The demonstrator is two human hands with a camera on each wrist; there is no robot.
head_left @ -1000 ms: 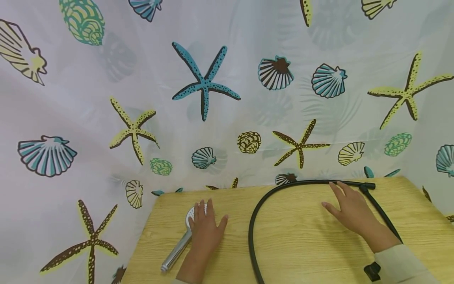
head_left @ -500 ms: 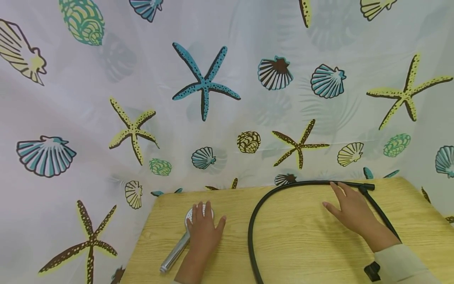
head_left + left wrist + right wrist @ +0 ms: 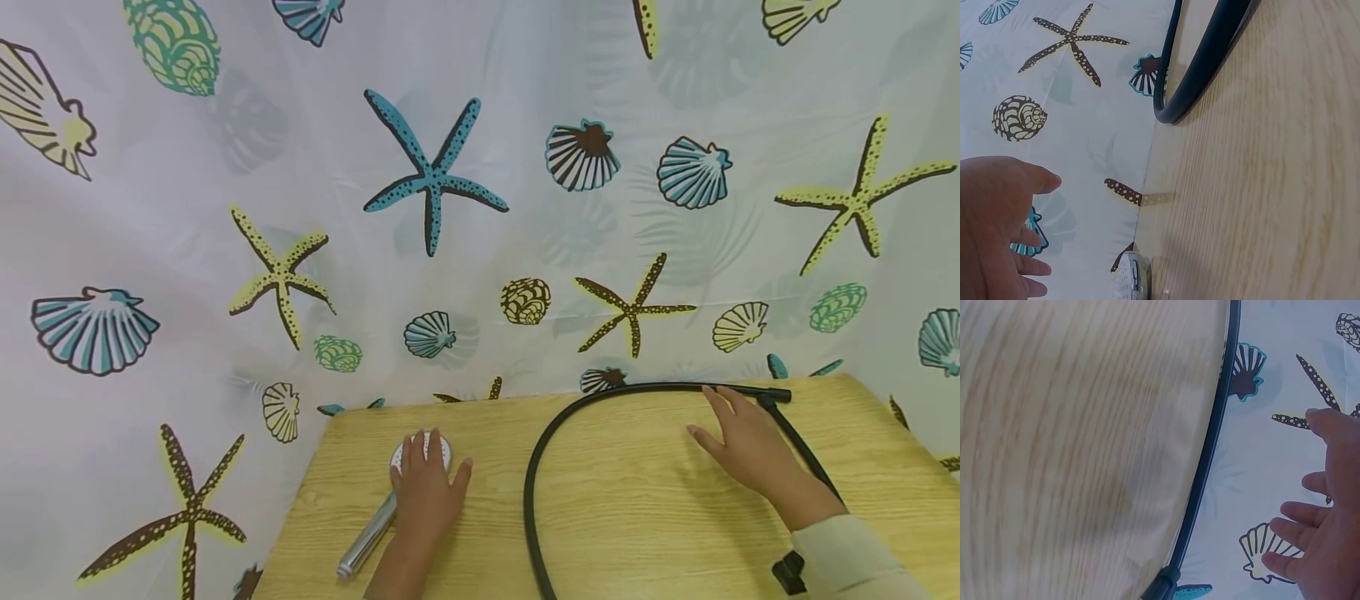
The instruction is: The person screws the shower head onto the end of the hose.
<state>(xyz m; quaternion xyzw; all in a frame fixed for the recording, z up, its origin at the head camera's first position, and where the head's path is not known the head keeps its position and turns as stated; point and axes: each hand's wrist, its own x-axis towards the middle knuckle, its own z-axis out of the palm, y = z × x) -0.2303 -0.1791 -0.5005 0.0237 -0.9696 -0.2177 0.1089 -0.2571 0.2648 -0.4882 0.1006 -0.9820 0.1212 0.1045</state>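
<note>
A chrome shower head (image 3: 367, 537) lies on the left part of the wooden table, its round white spray face turned up. Above that face hovers my left hand (image 3: 427, 492), fingers spread, holding nothing; it partly covers the head in the head view. The left wrist view shows this hand (image 3: 988, 219) apart from the shower head (image 3: 1138, 278). A black shower hose (image 3: 531, 500) curves over the table's middle and back. My right hand (image 3: 750, 442) hangs above the hose's far right end, fingers loosely extended, gripping nothing. In the right wrist view, the hose (image 3: 1207, 462) lies apart from the fingers.
A small black fitting, perhaps a holder (image 3: 789, 572), lies at the front right beside the right sleeve (image 3: 847, 554). The table (image 3: 637, 492) backs onto a white curtain (image 3: 495, 242) printed with shells and starfish, which also hangs at both sides.
My left hand has drifted slightly left and towards me over the shower head. The right hand has barely moved. The shower head, hose and black fitting lie as before.
</note>
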